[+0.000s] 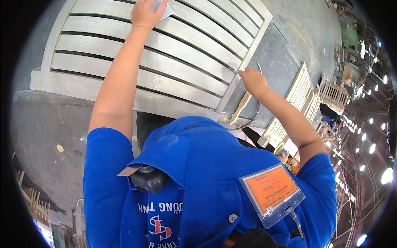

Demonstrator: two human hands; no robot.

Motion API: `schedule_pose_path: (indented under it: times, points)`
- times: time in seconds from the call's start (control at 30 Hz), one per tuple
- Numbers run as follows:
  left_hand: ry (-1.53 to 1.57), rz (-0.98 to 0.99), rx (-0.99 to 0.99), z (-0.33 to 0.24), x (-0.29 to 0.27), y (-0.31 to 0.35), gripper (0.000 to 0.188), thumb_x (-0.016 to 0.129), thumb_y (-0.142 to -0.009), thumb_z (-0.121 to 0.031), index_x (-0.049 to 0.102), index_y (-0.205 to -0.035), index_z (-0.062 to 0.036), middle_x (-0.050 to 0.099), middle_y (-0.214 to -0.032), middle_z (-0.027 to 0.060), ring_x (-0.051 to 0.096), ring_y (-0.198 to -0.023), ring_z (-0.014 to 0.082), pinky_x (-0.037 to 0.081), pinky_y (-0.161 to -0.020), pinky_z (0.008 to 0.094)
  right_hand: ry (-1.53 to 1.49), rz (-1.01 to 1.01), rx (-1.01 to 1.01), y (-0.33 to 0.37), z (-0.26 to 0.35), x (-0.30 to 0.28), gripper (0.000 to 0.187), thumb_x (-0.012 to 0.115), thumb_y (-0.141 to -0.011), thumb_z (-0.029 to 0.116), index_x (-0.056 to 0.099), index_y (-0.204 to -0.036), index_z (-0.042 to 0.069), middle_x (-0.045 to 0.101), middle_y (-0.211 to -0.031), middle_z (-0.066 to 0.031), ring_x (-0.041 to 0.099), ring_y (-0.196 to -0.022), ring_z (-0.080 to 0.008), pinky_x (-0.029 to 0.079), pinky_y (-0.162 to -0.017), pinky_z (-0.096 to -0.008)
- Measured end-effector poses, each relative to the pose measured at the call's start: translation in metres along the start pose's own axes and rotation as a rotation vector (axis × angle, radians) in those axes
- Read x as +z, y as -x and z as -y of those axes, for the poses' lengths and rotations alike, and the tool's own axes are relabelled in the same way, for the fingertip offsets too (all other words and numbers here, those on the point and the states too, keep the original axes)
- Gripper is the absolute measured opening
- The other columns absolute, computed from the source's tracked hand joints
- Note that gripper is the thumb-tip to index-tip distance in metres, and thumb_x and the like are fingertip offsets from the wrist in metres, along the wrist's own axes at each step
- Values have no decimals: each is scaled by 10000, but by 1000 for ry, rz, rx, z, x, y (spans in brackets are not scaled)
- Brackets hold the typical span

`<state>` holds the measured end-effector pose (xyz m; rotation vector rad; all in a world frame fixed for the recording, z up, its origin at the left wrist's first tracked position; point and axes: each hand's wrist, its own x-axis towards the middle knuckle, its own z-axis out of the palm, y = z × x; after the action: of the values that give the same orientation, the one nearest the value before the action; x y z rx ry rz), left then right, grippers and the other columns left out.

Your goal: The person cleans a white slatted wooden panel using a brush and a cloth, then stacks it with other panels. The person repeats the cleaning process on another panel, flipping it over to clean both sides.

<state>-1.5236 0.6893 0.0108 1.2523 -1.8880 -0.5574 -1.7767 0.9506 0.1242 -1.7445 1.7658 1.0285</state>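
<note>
A slatted wooden panel (91,45), finished in pale grey-white, lies in front of me. At its far side my left hand (147,14) presses a light grey sheet (168,11), which looks like sandpaper, onto the slats. The fingers cover part of the sheet. My right hand (253,81) is closed at the panel's right frame rail, its fingers bent over the edge. Whether something small sits between those fingertips is too unclear to tell.
The panel rests on a grey work surface (271,51). Right of it lie a curved wooden piece (241,108) and a dark cable (255,115). Further right stand more slatted panels (291,101). Beside them a co-worker's hand (283,156) holds a yellow-rimmed round tool (279,148).
</note>
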Motion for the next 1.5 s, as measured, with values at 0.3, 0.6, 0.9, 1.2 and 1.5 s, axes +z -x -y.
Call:
schedule_pose_path:
  times: [0.3,0.6,0.9,1.2,1.5]
  points:
    - [-4,-39,56,7,4,2,289,639,-761,-240,647,-964,-33,621,-1004,182,536,-1013,385,441,-873,429,31,66,-1,-3,1,-11,184,512,-794,35,626,-938,29,603,-976,-178,615,-917,-320,522,-759,-380]
    - [2,-31,24,4,3,-1,281,641,-755,-229,648,-953,-29,618,-998,189,542,-991,384,443,-871,428,31,66,-7,-11,-3,-12,175,493,-805,44,633,-911,37,623,-957,-177,625,-908,-317,525,-741,-387]
    - [3,-32,7,2,2,-2,272,640,-756,-227,654,-936,-24,625,-979,194,554,-975,377,442,-879,414,-79,55,56,10,-2,-38,203,493,-801,55,633,-947,35,629,-948,-187,625,-878,-330,509,-758,-401]
    - [-40,-26,12,0,3,-3,281,638,-760,-244,657,-938,-27,620,-988,208,548,-995,375,442,-877,410,-209,-175,-151,47,4,-2,409,494,-728,-41,593,-1104,87,581,-866,-154,598,-842,-319,494,-717,-391]
    - [-32,-30,4,-2,2,-2,288,642,-757,-246,653,-933,-18,614,-985,212,557,-961,373,449,-859,412,-247,-457,-209,51,9,54,446,526,-708,-28,568,-1131,103,511,-788,-100,560,-748,-266,491,-669,-356]
